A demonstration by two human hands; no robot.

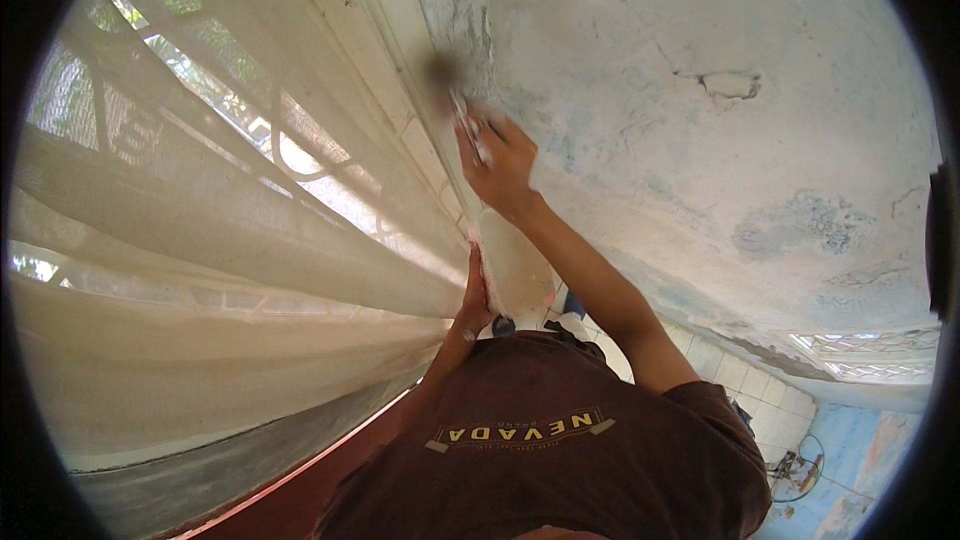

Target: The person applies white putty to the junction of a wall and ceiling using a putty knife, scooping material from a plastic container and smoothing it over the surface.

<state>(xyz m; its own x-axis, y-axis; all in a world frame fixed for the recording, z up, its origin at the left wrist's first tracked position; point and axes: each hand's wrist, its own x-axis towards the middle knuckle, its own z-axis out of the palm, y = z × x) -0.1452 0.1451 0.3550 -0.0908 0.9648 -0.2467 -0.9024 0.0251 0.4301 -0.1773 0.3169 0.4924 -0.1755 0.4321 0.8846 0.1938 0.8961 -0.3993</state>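
while right hand [503, 165] grips brush [462, 112] — wall [700, 140], curtain [200, 240]

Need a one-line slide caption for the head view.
Right hand brushes a weathered wall beside a cream curtain; left hand holds a container.

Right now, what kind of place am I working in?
Probably a room in a house under repainting: a worn, cracked plaster wall, a sheer cream curtain over a barred window, and pale floor tiles. Your right hand works a paintbrush along the wall's edge.
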